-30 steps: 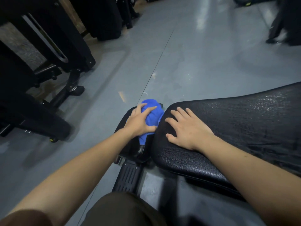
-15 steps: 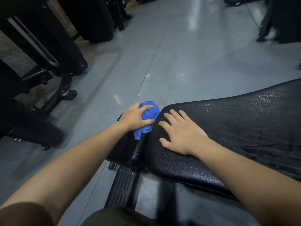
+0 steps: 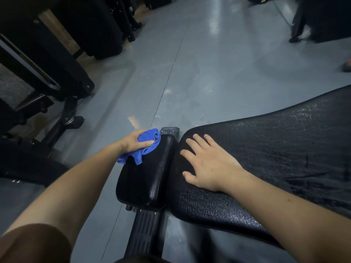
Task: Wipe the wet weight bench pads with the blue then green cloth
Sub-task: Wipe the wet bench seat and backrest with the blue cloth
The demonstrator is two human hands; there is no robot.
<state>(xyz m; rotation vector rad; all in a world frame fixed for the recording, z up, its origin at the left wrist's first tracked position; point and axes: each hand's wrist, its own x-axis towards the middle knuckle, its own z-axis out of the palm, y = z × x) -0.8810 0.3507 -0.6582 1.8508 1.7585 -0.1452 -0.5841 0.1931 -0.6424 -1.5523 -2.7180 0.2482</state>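
Black gym frames [image 3: 47, 76] stand left on the grey floor [image 3: 218, 69]. The left hand [image 3: 133, 142] bunches the blue cloth [image 3: 144, 149] on the small seat pad [image 3: 150, 177], fingers clamped round it; the right hand [image 3: 207, 164] lies flat, fingers apart, on the wet long pad [image 3: 284, 149].

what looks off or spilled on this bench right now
The long back pad glistens with water droplets, mostly toward its far right end. Small wet spots also dot the grey floor beyond it. Nothing looks damaged or askew.
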